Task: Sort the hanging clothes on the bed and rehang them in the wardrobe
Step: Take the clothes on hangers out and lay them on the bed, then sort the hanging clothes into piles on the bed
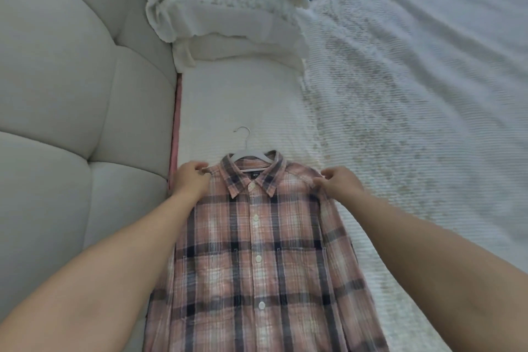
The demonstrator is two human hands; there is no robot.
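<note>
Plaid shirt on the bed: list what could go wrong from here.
The left hand and right hand pinch only the shoulders of the shirt, so the hanger might slip out when lifted. The long body and sleeves lie loose and could drag across the bed and crumple.

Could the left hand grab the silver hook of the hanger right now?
Probably yes. The silver metal hook lies bare on the white bedspread, nothing covering it, but the left hand must first release the pink plaid shirt shoulder.
</note>
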